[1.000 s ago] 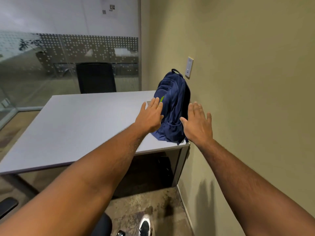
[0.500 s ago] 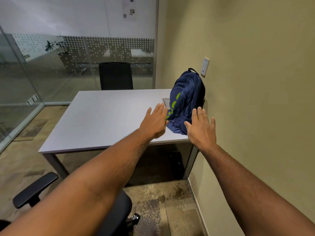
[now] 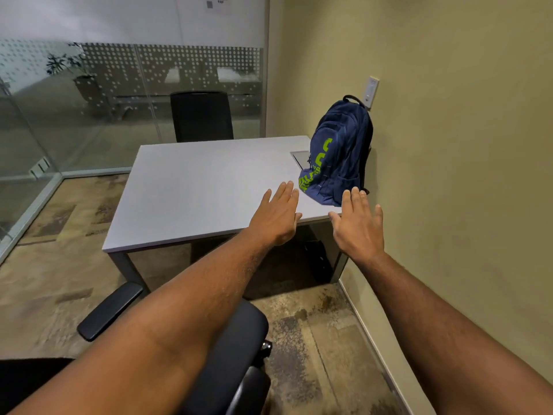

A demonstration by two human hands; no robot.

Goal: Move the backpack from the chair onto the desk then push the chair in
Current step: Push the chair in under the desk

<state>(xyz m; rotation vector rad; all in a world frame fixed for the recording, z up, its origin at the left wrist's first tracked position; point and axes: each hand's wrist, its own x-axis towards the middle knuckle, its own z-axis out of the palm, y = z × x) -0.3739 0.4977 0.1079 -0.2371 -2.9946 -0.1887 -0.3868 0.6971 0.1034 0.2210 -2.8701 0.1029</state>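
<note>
A navy backpack with lime-green lettering stands upright on the right end of the grey desk, leaning against the beige wall. My left hand hovers open over the desk's near edge, just left of the backpack and apart from it. My right hand is open too, fingers spread, in front of the backpack near the desk's right corner, not touching it. A black office chair sits below my arms at the bottom, pulled away from the desk, with one armrest showing on the left.
A second black chair stands behind the desk's far side. Glass partitions run along the left and back. The beige wall with a light switch closes the right side. A flat grey panel lies on the desk beside the backpack.
Both hands have drawn back from the backpack, which stays on the desk. The view has backed away, bringing the near chair and its armrest into sight.
</note>
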